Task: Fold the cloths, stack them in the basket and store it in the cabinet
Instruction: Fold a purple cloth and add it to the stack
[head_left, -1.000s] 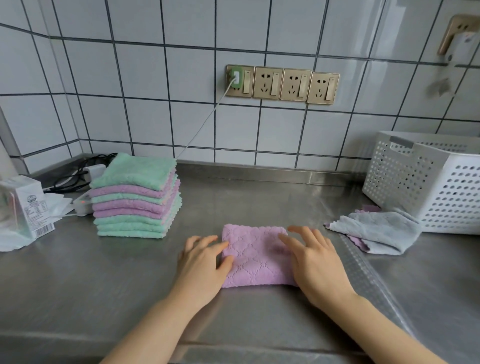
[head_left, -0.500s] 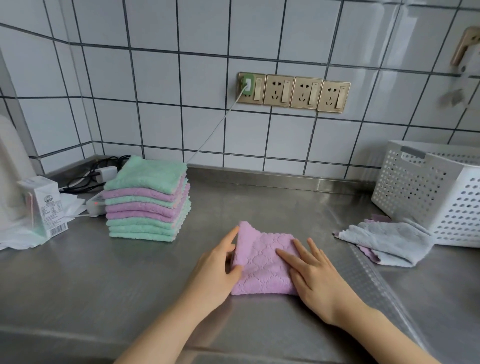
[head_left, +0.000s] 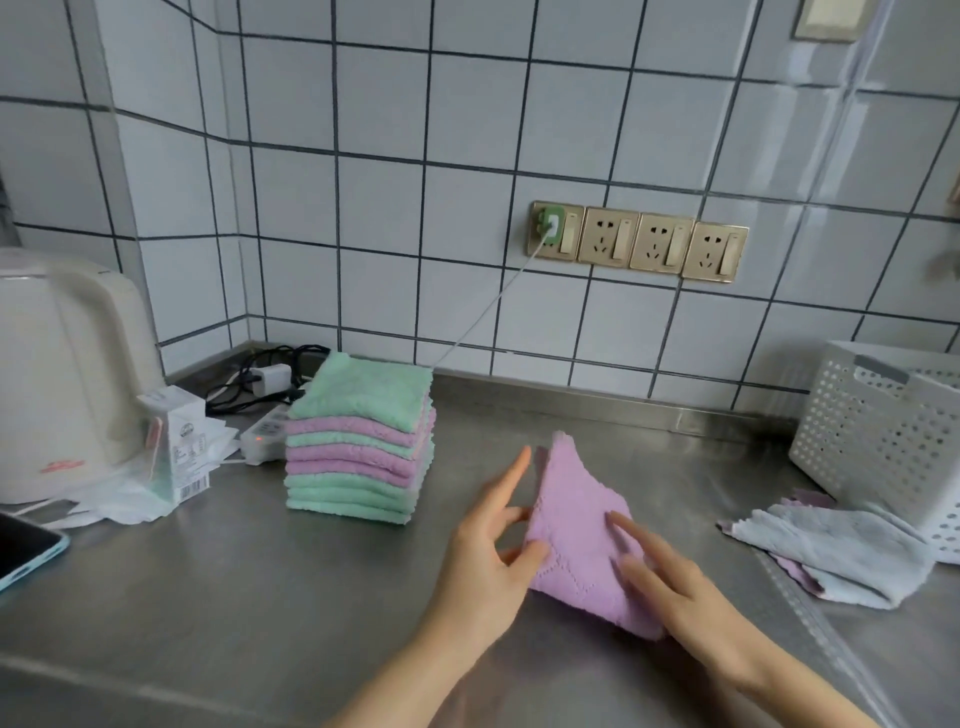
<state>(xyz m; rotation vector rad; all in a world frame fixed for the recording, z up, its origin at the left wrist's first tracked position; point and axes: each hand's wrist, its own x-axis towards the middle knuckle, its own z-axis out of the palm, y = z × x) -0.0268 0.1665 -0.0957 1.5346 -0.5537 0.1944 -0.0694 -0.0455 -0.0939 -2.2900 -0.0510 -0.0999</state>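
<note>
On the steel counter (head_left: 156, 597) before me, my left hand (head_left: 483, 561) pinched the folded purple cloth (head_left: 576, 535) by its near-left edge, tilting its far corner upward; my right hand (head_left: 670, 577) lay open-fingered on it. Clear steel lay left, the folded stack (head_left: 361, 441) beyond, the white basket (head_left: 878, 436) far right.

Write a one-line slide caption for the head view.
Both hands, left and right, lift a folded purple cloth off the steel counter beside a stack of folded cloths.
</note>
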